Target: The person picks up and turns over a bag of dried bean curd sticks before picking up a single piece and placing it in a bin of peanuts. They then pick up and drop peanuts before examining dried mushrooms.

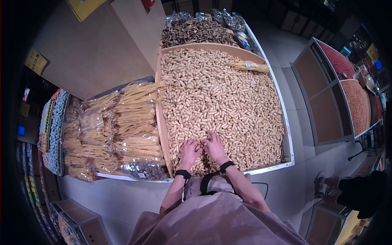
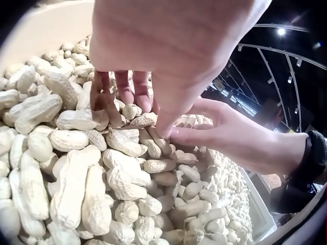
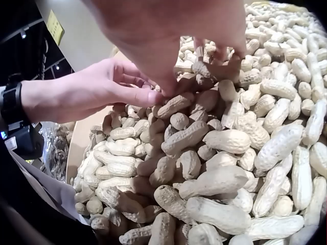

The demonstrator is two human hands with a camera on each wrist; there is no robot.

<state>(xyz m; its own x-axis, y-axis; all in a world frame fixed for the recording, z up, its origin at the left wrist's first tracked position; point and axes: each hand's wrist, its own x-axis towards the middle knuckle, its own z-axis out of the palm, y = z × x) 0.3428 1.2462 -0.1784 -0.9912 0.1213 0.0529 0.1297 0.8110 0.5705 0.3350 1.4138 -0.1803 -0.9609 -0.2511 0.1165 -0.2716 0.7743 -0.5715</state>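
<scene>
Over on the left, packets of dried sticks are lying stacked against the wooden bin, and the person is leaning over the bin's near edge, working both hands into the peanuts heaped inside.

The left hand is bending its fingers down so that the tips are sinking among the shells. I cannot tell whether they are actually gripping one or only raking. Its thumb is reaching across towards the other hand. The right hand is curling its fingers over a small cluster and pinching a few shells against the thumb.

To my eye, this handling is going best with a light touch. That means lifting from the top layer, not digging deep, keeping the two hands close so nothing is slipping between them, and easing the pressure so the brittle shells are not cracking.

The peanuts are lying directly under and around both sets of fingertips, touching them, and loose ones are sloping away on every side. Further back a clear bag is resting on the heap, and well apart on the right other bins of red goods are standing.
</scene>
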